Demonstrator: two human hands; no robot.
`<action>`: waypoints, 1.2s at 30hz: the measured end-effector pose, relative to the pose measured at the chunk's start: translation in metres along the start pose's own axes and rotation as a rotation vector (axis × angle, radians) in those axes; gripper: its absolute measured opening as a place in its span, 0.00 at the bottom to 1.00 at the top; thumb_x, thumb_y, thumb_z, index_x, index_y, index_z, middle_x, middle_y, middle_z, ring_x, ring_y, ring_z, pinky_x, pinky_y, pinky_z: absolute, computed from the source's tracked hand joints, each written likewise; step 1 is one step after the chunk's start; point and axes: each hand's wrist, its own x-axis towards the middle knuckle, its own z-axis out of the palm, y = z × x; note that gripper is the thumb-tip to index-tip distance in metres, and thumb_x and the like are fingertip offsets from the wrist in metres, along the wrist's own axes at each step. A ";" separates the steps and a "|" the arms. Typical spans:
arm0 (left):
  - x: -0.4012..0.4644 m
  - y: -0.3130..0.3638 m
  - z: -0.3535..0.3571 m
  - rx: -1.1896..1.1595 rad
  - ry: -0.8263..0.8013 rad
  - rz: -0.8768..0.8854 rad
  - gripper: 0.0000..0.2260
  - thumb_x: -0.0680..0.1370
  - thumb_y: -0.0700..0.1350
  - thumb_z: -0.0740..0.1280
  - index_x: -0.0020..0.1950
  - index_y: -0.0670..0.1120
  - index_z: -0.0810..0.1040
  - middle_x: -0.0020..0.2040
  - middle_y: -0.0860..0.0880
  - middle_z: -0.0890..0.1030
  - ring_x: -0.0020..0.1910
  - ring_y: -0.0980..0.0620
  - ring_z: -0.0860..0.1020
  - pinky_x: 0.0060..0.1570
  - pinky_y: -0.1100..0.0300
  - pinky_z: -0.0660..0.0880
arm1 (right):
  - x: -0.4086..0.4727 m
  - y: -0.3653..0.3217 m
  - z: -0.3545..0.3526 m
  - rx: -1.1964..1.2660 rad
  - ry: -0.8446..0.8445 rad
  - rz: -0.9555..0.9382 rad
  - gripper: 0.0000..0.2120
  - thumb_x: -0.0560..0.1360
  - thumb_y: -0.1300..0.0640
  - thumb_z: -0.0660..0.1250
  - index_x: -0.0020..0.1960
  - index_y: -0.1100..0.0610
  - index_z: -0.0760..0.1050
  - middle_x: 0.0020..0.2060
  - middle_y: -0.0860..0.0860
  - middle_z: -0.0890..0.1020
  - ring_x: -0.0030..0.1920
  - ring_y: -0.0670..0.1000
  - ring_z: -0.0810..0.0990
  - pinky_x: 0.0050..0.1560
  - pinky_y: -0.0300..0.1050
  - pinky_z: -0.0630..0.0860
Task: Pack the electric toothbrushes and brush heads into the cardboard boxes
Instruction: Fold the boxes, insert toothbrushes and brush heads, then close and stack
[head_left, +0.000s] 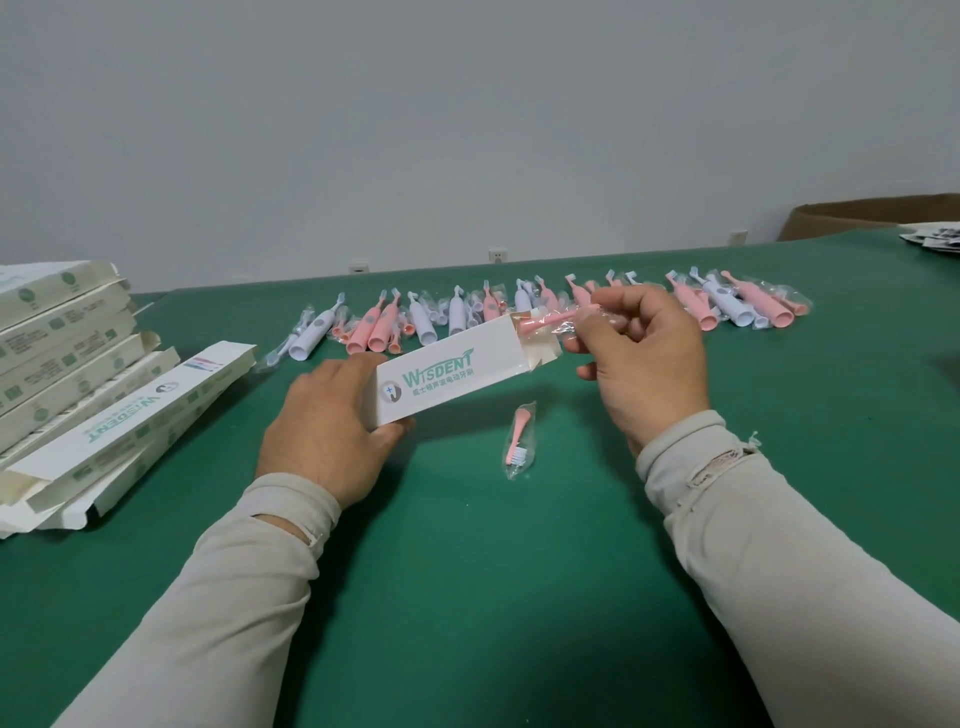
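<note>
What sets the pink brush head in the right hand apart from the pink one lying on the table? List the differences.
The held brush head is pinched by the right hand and lifted off the table; the loose brush head lies on the green table, untouched.
The held one lies roughly level at the open end of the white box that the left hand grips; the loose one lies nearer, apart from the box.
Both are pink, in clear wrappers.
</note>
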 end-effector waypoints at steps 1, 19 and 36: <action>0.000 0.000 0.000 -0.003 0.000 0.002 0.23 0.73 0.55 0.73 0.65 0.56 0.71 0.60 0.51 0.77 0.59 0.45 0.72 0.52 0.43 0.76 | -0.001 0.000 0.001 -0.012 -0.007 -0.004 0.08 0.76 0.62 0.71 0.47 0.50 0.76 0.32 0.45 0.84 0.37 0.46 0.86 0.31 0.36 0.76; -0.001 0.001 0.005 -0.037 -0.016 0.060 0.24 0.72 0.53 0.74 0.66 0.59 0.71 0.59 0.54 0.76 0.60 0.47 0.71 0.53 0.45 0.75 | -0.019 0.002 0.017 -0.312 -0.504 0.071 0.18 0.75 0.27 0.49 0.46 0.24 0.78 0.74 0.41 0.69 0.74 0.42 0.65 0.77 0.47 0.56; 0.004 -0.010 0.001 0.062 0.039 -0.143 0.20 0.73 0.56 0.72 0.62 0.55 0.71 0.57 0.50 0.77 0.57 0.43 0.73 0.45 0.47 0.74 | -0.009 0.010 0.005 -1.244 -0.547 0.207 0.13 0.75 0.44 0.66 0.41 0.54 0.75 0.36 0.50 0.80 0.37 0.52 0.78 0.41 0.45 0.75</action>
